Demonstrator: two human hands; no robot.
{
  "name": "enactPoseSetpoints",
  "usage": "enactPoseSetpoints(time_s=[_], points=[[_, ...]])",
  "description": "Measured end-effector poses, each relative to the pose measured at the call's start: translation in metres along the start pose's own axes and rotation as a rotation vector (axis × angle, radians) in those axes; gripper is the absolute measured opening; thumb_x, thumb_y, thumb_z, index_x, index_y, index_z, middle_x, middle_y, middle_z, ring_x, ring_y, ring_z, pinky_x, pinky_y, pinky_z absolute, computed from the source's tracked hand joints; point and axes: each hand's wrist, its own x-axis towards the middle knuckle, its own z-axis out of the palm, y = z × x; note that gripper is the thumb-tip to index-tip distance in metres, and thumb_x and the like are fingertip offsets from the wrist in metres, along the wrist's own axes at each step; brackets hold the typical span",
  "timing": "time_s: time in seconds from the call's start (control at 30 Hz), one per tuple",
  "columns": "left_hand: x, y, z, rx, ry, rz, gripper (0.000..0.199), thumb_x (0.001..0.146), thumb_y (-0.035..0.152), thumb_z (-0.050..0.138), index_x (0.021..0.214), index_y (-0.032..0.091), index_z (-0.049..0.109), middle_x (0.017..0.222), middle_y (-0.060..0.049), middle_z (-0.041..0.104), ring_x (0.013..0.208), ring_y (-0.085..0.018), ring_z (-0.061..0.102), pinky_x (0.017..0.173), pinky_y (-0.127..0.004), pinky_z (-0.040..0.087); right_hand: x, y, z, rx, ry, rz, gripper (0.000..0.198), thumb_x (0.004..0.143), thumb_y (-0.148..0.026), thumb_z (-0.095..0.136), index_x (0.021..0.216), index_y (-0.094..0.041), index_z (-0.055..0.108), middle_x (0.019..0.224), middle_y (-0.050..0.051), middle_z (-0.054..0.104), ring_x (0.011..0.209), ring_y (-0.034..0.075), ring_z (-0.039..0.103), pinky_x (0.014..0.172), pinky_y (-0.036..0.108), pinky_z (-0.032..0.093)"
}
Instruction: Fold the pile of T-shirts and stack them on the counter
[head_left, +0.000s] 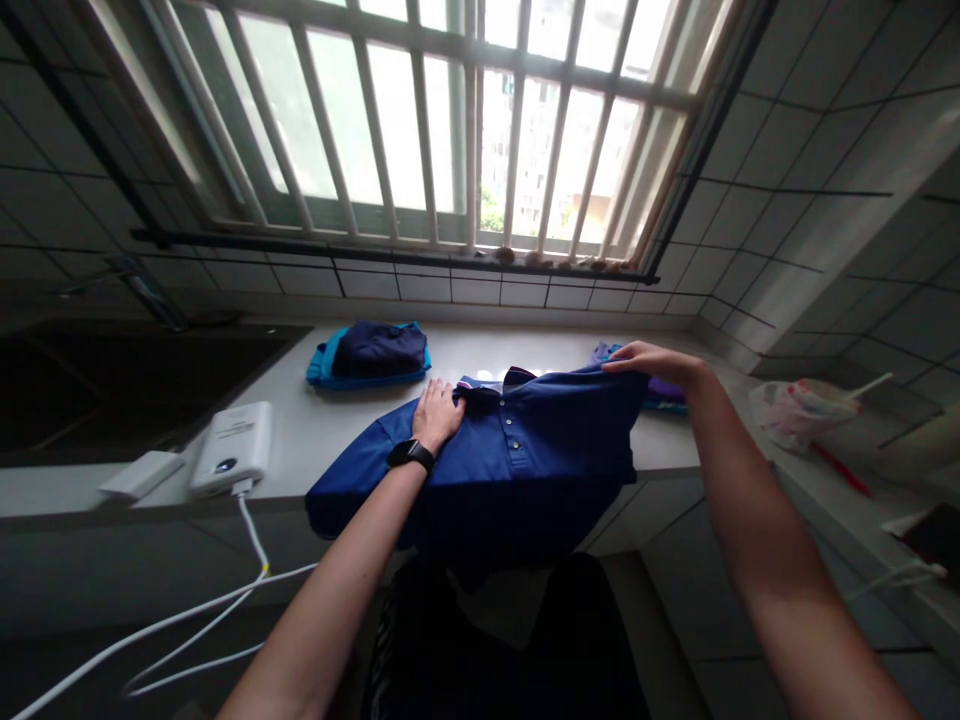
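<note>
While the right hand (658, 361) pinches the shoulder end of a blue polo shirt (559, 425) at the fingertips, the left hand (439, 410) lies open and flat on the cloth just beside the collar, fingers stretched out. So the shirt's spread under and between the 2 hands, buttons up.

Stuff around: just beyond the left hand, off to its left, sits 1 folded stack (379, 350), navy on top of bright blue. A purple-and-blue pile (666, 391) is right behind the right hand, partly covered, kinda crowding that side. Farther left of the left hand there's 1 chunky white device (244, 440) with a cable (253, 528) dropping over the edge, plus 1 smaller white box (142, 474).

Room-wise, bare white countertop (480, 350) shows beyond the hands up to the tiled wall (424, 287). Its front edge runs nearer than both hands, and the shirt hangs over it.

Containers: dark sink (135, 365) well left of the left hand, too dim inside to tell. Right of the right hand, 1 plastic bag (791, 408) with a pale stick (871, 385) poking out; rest of the contents is too blurry.
</note>
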Motion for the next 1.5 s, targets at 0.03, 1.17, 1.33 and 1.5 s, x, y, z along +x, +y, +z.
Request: enactPoseSetpoints(time_s=[0.03,1.17,1.33,1.5], points=[[0.000,0.000,0.001,0.001,0.009,-0.015,0.056,0.097,0.035,0.044,0.146,0.009,0.052,0.157,-0.018,0.048,0.152,-0.031,0.033,0.126,-0.046,0.026,-0.005,0.004,-0.001,0.073,0.003,-0.030,0.042,0.064,-0.054,0.085,0.079,-0.016,0.074,0.071,0.003,0.069,0.065,0.017,0.063,0.062,0.030,0.049],[-0.014,0.014,-0.027,0.025,0.183,0.045,0.050,0.091,0.014,0.043,0.140,0.015,0.054,0.125,-0.016,0.066,0.118,-0.029,0.062,0.104,-0.040,0.047,0.079,-0.003,0.209,-0.602,0.283,0.059,0.060,0.105,-0.050,0.030,0.160,-0.024,0.034,0.170,0.016,0.021,0.157,0.037,0.012,0.119,0.070,0.013],[-0.010,0.010,-0.013,0.066,0.022,0.191,0.047,0.095,0.026,0.048,0.139,0.018,0.060,0.133,-0.014,0.065,0.123,-0.026,0.061,0.106,-0.034,0.047,0.095,-0.010,0.218,-0.591,0.458,0.124,0.061,0.101,-0.035,0.031,0.157,-0.010,0.036,0.168,0.020,0.021,0.157,0.034,0.013,0.120,0.067,0.015],[0.007,-0.011,-0.005,0.183,-0.055,0.251,0.048,0.098,0.026,0.041,0.142,0.020,0.059,0.143,-0.011,0.062,0.136,-0.024,0.053,0.114,-0.037,0.042,0.092,-0.010,0.221,-0.582,0.457,0.051,0.064,0.097,-0.031,0.034,0.156,-0.005,0.035,0.165,0.019,0.031,0.152,0.030,0.027,0.121,0.056,0.023]])
